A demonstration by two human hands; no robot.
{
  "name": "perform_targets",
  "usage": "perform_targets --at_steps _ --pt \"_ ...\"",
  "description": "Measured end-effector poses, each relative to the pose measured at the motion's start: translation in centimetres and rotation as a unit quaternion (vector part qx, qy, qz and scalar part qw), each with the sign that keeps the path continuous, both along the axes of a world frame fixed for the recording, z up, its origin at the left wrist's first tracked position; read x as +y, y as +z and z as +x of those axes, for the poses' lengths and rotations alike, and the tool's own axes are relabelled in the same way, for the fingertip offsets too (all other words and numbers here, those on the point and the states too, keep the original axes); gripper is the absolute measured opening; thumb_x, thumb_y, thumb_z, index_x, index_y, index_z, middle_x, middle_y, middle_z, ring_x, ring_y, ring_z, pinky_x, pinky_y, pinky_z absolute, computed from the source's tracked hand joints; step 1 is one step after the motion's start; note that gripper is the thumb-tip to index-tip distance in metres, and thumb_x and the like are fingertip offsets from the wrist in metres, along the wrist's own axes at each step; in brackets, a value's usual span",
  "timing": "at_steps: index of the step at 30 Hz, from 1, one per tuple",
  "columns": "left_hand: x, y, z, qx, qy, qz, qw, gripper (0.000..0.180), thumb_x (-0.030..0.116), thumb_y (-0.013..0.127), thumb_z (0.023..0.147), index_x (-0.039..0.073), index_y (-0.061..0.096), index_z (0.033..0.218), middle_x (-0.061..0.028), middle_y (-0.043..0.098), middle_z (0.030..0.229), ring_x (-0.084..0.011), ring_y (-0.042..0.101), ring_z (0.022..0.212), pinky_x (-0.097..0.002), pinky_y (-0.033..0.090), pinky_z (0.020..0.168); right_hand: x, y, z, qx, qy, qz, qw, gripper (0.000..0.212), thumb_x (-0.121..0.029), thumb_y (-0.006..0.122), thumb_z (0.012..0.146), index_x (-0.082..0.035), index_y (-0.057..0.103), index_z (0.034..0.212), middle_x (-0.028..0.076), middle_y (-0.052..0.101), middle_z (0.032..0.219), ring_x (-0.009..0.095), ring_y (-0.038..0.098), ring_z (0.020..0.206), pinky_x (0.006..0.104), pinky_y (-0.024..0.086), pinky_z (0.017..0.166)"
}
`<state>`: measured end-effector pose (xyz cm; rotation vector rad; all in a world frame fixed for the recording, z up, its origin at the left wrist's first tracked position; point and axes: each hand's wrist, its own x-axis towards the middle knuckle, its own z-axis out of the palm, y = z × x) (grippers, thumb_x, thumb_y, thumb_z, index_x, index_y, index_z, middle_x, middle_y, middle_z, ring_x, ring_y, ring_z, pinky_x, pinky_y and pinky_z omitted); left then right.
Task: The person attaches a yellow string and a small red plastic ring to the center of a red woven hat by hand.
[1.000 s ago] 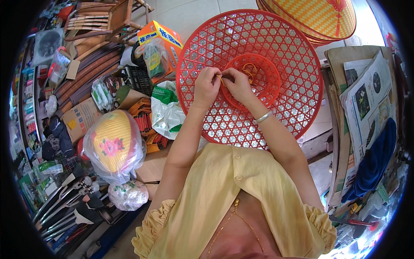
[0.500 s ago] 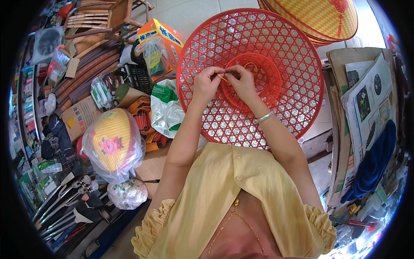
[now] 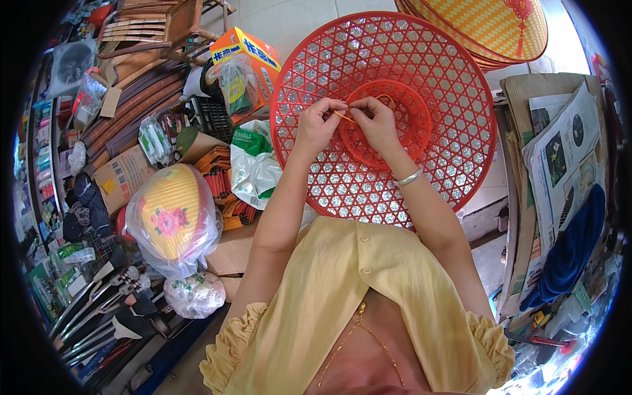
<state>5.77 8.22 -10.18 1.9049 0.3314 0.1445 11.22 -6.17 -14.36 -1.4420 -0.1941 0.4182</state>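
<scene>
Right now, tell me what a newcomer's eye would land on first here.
Probably the wide, round red lattice in the upper middle, where the left hand and right hand pinch a thin orange cord. After that, perhaps the yellow woven stack at top right and the plastic-wrapped flowered piece on the left.

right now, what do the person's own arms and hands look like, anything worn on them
The left hand and right hand are bare, without gloves. A slim silver-coloured bangle circles the right wrist; nothing is worn on the left wrist. The forearms are uncovered, and the short, pale yellow sleeves have gathered, ruffled edges.
</scene>
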Motion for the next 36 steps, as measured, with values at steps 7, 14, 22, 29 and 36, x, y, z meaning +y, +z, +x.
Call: perform_targets --at_steps 7,14,22,29,36 --pt "0.2 0.1 0.1 -0.009 -0.050 0.002 0.999 0.010 0.004 0.061 0.086 0.001 0.061 0.096 -0.0073 0.065 0.086 -0.0118 0.061 0.076 -0.0253 0.048 0.069 -0.1 1.8 0.2 0.083 0.006 0.068 0.994 0.007 -0.003 0.062 0.085 -0.001 0.058 0.091 0.001 0.062 0.081 0.004 0.055 0.072 0.0203 0.045 0.063" --pt "0.2 0.7 0.5 0.065 -0.090 -0.001 0.994 0.011 0.004 0.058 0.088 0.001 0.056 0.098 -0.0063 0.061 0.086 -0.0106 0.058 0.077 -0.0258 0.047 0.069 0.1 0.5 -0.2 0.107 -0.003 0.123 0.987 0.010 -0.001 0.060 0.085 -0.004 0.052 0.090 -0.001 0.057 0.081 0.004 0.053 0.072 0.0199 0.043 0.063" --pt "0.7 0.5 0.6 0.068 -0.023 -0.191 0.979 0.009 0.000 0.059 0.086 0.001 0.058 0.094 -0.0039 0.063 0.090 -0.0092 0.059 0.082 -0.0237 0.048 0.074 0.3 1.0 -0.6 0.057 0.011 0.107 0.993 0.013 -0.001 0.061 0.086 -0.004 0.051 0.093 -0.001 0.058 0.082 0.003 0.053 0.071 0.0185 0.042 0.062" --pt "1.0 0.8 0.4 0.110 -0.037 -0.229 0.966 0.013 -0.004 0.064 0.081 0.003 0.059 0.090 -0.0034 0.065 0.088 -0.0091 0.061 0.084 -0.0230 0.049 0.078 0.0 0.8 -0.4 0.092 0.018 0.098 0.991 0.014 -0.001 0.062 0.086 -0.003 0.052 0.097 0.000 0.059 0.081 0.003 0.054 0.069 0.0179 0.042 0.060" --pt "1.1 0.4 0.4 0.097 0.011 -0.239 0.966 0.017 -0.007 0.066 0.076 0.005 0.058 0.086 -0.0025 0.064 0.089 -0.0080 0.059 0.082 -0.0226 0.048 0.077 -1.4 2.3 0.9 0.306 0.018 0.280 0.910 0.066 -0.053 0.038 0.098 0.003 0.044 0.130 0.017 0.058 0.121 0.024 0.056 0.114 0.0362 0.043 0.098"
